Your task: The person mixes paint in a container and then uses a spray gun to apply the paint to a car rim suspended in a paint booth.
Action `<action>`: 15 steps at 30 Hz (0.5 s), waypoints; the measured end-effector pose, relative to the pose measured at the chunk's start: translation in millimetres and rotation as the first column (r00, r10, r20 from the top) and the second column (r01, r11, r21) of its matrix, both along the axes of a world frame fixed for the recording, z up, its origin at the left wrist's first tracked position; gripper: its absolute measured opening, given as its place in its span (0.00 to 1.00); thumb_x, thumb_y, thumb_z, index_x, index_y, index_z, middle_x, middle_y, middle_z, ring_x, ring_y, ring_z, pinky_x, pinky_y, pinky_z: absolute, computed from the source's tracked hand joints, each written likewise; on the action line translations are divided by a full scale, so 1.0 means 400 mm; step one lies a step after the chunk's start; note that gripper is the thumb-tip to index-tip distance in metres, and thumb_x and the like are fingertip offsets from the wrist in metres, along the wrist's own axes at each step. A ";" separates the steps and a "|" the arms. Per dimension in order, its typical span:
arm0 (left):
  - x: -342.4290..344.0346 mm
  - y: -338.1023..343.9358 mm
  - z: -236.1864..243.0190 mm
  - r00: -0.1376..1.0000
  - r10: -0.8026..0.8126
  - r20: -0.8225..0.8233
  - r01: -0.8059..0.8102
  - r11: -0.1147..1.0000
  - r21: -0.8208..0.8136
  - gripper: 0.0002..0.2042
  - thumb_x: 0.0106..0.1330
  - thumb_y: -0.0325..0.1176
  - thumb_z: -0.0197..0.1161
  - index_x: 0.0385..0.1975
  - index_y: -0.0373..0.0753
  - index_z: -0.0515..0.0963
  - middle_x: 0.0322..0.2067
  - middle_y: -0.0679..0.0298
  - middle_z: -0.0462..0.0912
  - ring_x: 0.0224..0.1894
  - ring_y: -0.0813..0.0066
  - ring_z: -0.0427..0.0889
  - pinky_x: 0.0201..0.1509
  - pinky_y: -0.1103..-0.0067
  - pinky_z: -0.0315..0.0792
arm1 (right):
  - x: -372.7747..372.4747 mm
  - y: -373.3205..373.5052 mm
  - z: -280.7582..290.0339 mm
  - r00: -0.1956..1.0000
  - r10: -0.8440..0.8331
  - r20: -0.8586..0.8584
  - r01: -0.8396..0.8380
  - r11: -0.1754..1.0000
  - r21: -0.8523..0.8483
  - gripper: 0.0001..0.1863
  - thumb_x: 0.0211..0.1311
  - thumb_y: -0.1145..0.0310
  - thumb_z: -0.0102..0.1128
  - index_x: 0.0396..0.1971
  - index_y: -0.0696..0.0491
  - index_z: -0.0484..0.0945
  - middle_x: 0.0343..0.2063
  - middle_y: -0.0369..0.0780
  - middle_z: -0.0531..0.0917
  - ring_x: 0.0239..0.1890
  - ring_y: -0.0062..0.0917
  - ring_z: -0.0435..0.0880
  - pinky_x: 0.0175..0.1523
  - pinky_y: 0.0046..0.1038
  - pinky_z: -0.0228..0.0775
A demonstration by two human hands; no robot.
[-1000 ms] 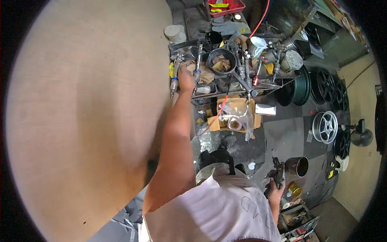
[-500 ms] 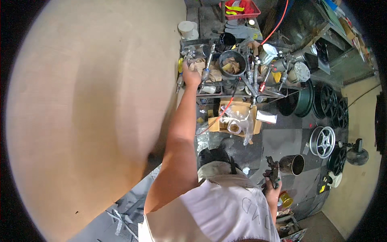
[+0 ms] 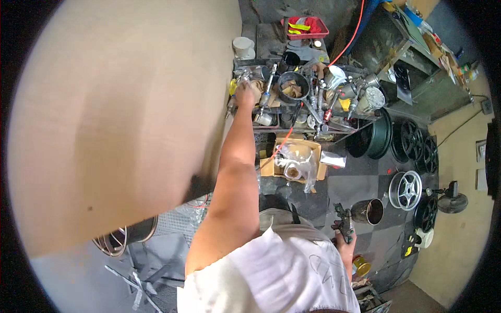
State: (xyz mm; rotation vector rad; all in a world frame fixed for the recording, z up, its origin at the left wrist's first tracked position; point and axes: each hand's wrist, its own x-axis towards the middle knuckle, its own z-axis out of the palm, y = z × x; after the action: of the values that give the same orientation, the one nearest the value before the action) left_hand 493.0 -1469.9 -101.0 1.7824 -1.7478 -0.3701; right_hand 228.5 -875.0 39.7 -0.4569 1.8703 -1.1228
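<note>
My left arm stretches forward to the cluttered bench, where my left hand [image 3: 245, 95] is closed on a metal spray gun [image 3: 243, 77] at the bench's left end. A grey cup [image 3: 259, 72] lies beside the gun; I cannot tell whether it is joined to it. Low on the right, my right hand [image 3: 345, 243] is wrapped around a dark, paint-crusted tool [image 3: 343, 219] that looks like a spray gun. Its fingers are stained dark. Just right of it shows a dark open metal cup [image 3: 367, 211]; whether it is attached cannot be made out.
A tan panel [image 3: 120, 104] fills the left side. The bench carries a black pan [image 3: 293, 86], more spray guns and a white-crusted can [image 3: 374, 97]. Below it sits an open cardboard box [image 3: 269, 168]. Wheel rims [image 3: 406, 190] stand at the right; a red hose [image 3: 288, 134] hangs off the bench.
The view has shifted, bringing a wheel rim at lower left into sight. My left hand stays at the spray gun on the bench. My right hand keeps its hold on the dark tool.
</note>
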 end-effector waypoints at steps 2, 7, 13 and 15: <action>0.007 0.041 0.039 0.751 0.179 -0.636 -0.036 0.972 0.231 0.34 0.72 0.61 0.36 0.62 0.36 0.67 0.59 0.47 0.70 0.59 0.51 0.71 0.57 0.60 0.68 | 0.011 0.028 -0.007 0.996 0.060 -0.072 -0.069 0.990 -0.121 0.22 0.60 0.75 0.62 0.55 0.60 0.72 0.45 0.39 0.81 0.46 0.22 0.78 0.52 0.25 0.68; 0.065 0.287 0.255 -0.335 0.024 -0.942 0.280 0.957 -0.075 0.45 0.64 0.73 0.29 0.69 0.41 0.58 0.69 0.55 0.59 0.71 0.60 0.56 0.70 0.65 0.55 | 0.064 0.101 0.008 0.981 0.172 -0.092 -0.188 0.958 -0.218 0.15 0.61 0.74 0.59 0.48 0.58 0.76 0.40 0.38 0.84 0.45 0.20 0.79 0.48 0.23 0.68; 0.133 0.710 0.440 -0.745 -0.020 -0.667 0.433 0.746 -0.507 0.50 0.58 0.78 0.31 0.71 0.41 0.54 0.72 0.55 0.52 0.74 0.56 0.46 0.73 0.54 0.47 | 0.157 0.223 0.043 0.943 0.334 -0.016 -0.333 0.933 -0.140 0.25 0.59 0.78 0.58 0.58 0.59 0.70 0.41 0.37 0.82 0.41 0.18 0.78 0.45 0.22 0.72; 0.167 0.835 0.443 -0.773 0.042 -0.633 0.444 0.748 -0.493 0.40 0.63 0.69 0.43 0.64 0.40 0.64 0.66 0.53 0.63 0.69 0.56 0.59 0.70 0.56 0.56 | 0.186 0.262 0.045 0.909 0.417 0.001 -0.413 0.900 -0.142 0.24 0.60 0.78 0.58 0.58 0.59 0.69 0.41 0.37 0.82 0.41 0.18 0.79 0.41 0.20 0.73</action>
State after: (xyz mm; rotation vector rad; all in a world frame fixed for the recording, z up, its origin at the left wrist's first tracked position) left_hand 559.7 -1135.7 76.1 -0.2159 -0.3218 -1.9689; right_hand 302.7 -770.3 57.6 -0.8688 1.5713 -0.9620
